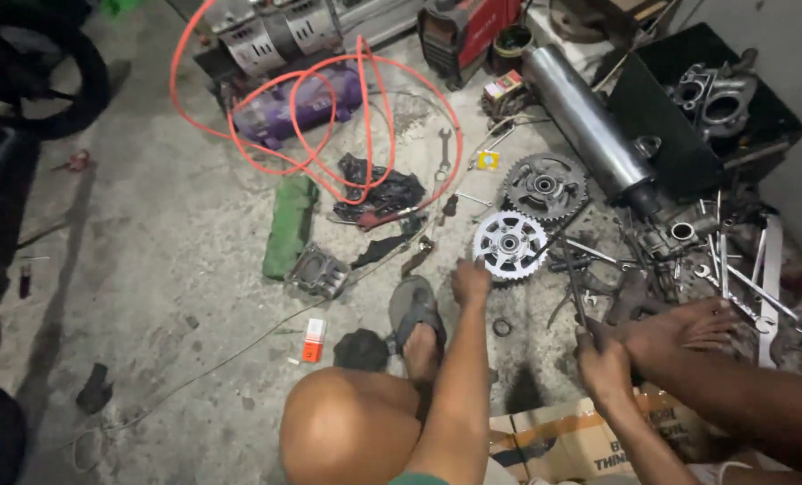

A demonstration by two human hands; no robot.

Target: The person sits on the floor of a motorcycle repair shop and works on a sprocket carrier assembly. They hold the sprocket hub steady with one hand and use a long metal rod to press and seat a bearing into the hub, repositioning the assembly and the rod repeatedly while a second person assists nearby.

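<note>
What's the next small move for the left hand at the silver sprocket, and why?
Probably close the left hand on the silver sprocket's rim and lift it clear. The fingers sit at its lower edge with no visible grip yet; it lies flat on the floor beside the darker sprocket. The right hand holds a thin dark tool.

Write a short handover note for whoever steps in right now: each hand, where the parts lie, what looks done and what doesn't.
Left hand: reaching to the silver sprocket on the concrete floor, fingers at its lower edge; whether it grips is unclear.
Right hand: closed on a dark hand tool, its tip among the loose wrenches.
Nearby: darker sprocket just behind the silver one, chrome exhaust pipe, small black ring beside the foot.
Done: both sprockets lie off and loose.
Left: nothing fitted; parts scattered.
</note>
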